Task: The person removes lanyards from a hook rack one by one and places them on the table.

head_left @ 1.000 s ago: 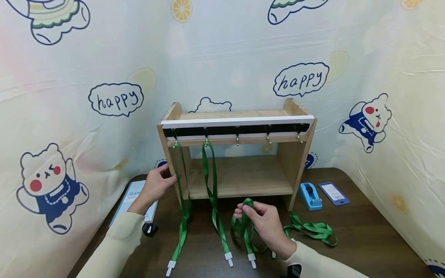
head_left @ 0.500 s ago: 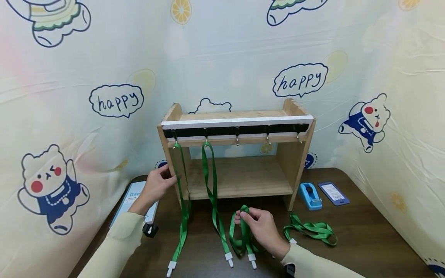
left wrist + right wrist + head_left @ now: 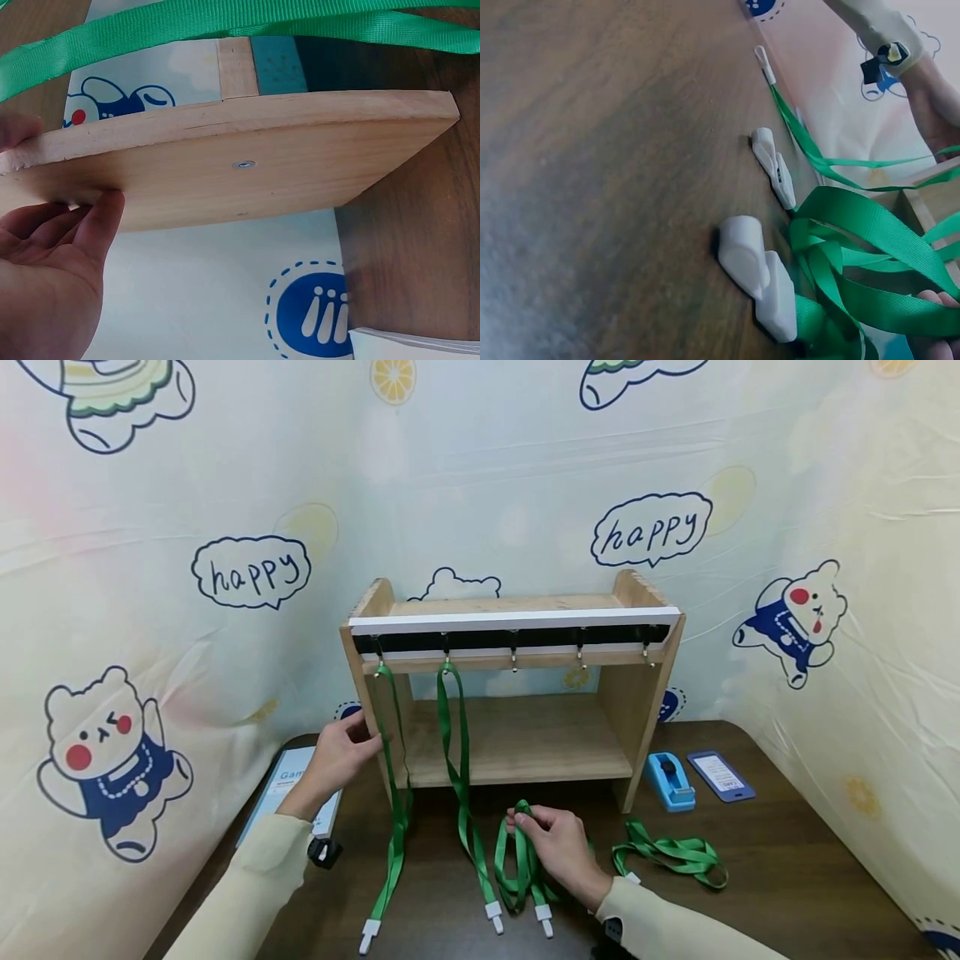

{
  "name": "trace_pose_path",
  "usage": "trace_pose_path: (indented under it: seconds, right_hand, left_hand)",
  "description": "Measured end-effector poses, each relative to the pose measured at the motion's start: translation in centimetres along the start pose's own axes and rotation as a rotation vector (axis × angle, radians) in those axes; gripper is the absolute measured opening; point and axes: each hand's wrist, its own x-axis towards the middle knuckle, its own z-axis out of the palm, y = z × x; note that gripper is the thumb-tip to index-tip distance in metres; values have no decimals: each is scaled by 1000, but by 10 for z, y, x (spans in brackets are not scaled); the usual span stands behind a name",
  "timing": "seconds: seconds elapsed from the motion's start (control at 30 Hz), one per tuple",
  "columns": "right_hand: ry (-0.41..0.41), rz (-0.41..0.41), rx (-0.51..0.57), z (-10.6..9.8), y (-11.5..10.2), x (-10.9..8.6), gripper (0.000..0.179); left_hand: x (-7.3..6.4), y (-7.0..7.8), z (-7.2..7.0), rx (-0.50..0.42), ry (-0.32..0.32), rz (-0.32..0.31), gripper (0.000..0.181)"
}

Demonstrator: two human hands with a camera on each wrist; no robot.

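Note:
My left hand (image 3: 337, 764) grips the left side panel of a wooden shelf (image 3: 540, 735); the left wrist view shows fingers (image 3: 105, 217) on the panel's outer face and the thumb at its front edge. In front of the shelf, my right hand (image 3: 566, 852) pinches the top of a looped green lanyard (image 3: 501, 864). Its white clip (image 3: 776, 300) lies low at the tabletop in the right wrist view. Two more lanyards hang from the leftmost hooks: one (image 3: 396, 852) beside my left hand, another (image 3: 463, 760) to its right. Three hooks further right carry nothing.
Another green lanyard (image 3: 678, 857) lies bunched on the dark wooden table (image 3: 795, 877), right of my right forearm. Behind it are a blue tape-dispenser-like object (image 3: 670, 783) and a blue badge holder (image 3: 722, 777). A white box (image 3: 288, 777) lies behind my left forearm.
My right hand has come down and slightly left with the pinched lanyard, whose loop now sits lower near the table. My left hand stays on the shelf's side panel.

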Motion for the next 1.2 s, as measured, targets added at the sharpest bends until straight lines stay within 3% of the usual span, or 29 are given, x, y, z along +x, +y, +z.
trace_pose_path:
  seconds: [0.97, 1.2]
  right_hand:
    - [23, 6, -80, 9, 21, 16, 28]
    - [14, -6, -36, 10, 22, 18, 29]
  left_hand:
    - [-2, -2, 2, -5, 3, 0, 62]
    - [0, -2, 1, -7, 0, 12, 62]
